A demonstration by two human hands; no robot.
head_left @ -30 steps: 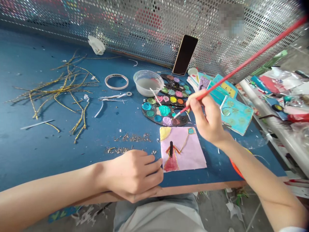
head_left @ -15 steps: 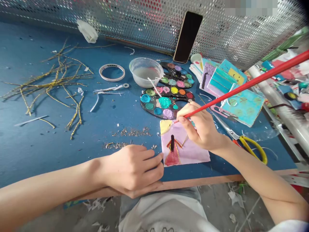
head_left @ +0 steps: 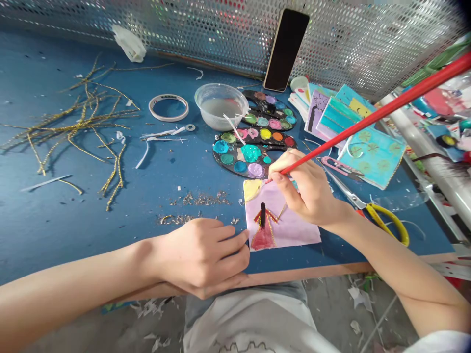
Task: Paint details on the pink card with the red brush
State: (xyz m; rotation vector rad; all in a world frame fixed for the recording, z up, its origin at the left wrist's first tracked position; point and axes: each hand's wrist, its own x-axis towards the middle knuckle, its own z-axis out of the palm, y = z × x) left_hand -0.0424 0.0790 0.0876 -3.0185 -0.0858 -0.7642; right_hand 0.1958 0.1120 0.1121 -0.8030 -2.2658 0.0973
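My right hand [head_left: 303,189] pinches a red paintbrush [head_left: 353,130] near its lower end, with the tip at the top edge of a small lilac picture [head_left: 294,228]. The picture shows a figure with black hair and a red dress outlined in gold, and a yellow patch in its upper left corner. My left hand [head_left: 209,257] rests at the table's front edge, fingers curled, the fingertips at the picture's left edge; whatever is under them is hidden. Just beyond the picture lies a black paint palette [head_left: 231,167] with wells of many colours.
Behind the palette stand a plastic bowl [head_left: 221,105] of cloudy water and a phone [head_left: 287,49]. Tape [head_left: 168,108] and gold cords [head_left: 79,125] lie left. Scissors [head_left: 386,223] and painted cards [head_left: 375,154] are at the right. A metal mesh [head_left: 206,34] borders the back.
The view has shifted slightly. The upper end of the brush has tilted down a little, while its tip stays near the picture's top edge. My left hand has hardly moved.
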